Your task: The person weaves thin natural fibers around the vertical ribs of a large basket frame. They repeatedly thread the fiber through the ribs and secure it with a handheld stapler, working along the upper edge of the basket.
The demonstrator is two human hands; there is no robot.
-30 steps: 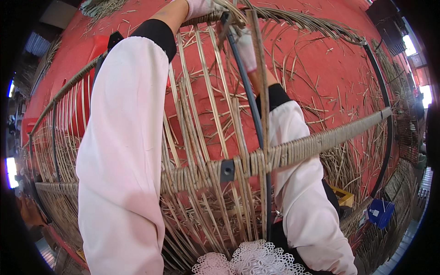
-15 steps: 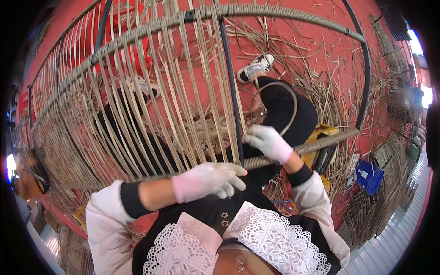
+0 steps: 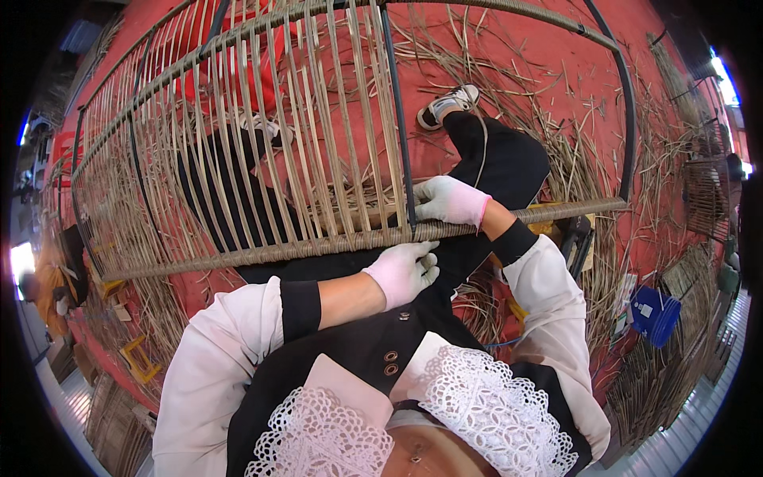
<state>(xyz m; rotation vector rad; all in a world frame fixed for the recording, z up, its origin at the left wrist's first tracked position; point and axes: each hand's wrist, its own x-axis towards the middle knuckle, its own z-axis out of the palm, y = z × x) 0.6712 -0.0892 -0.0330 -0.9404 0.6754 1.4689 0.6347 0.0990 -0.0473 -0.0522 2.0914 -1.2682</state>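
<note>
A wicker frame (image 3: 318, 247) lies across my lap, its dark metal bars partly wrapped in tan strand and strung with many parallel strips. My right hand (image 3: 455, 200), in a white glove with a pink cuff, is closed at the foot of a bare dark upright bar (image 3: 397, 119), just above the near rail. A loose tan strand (image 3: 485, 147) arcs over my right thigh down to this hand. Just below the same rail, my left hand (image 3: 401, 274), gloved alike, has its fingers curled and its thumb close to the wrapping. Whatever its fingertips hold is hidden.
Strand offcuts (image 3: 572, 159) litter the red floor around my outstretched legs. To the right sit a blue container (image 3: 655, 315) and stacks of woven strips (image 3: 664, 374). A yellow frame-like object (image 3: 140, 359) lies at the lower left. The wicker frame extends far left.
The frame's near rail appears higher in view. My right hand has moved up and left to the upright bar's foot, and the strand's loop has narrowed. My left fingers have curled under the rail.
</note>
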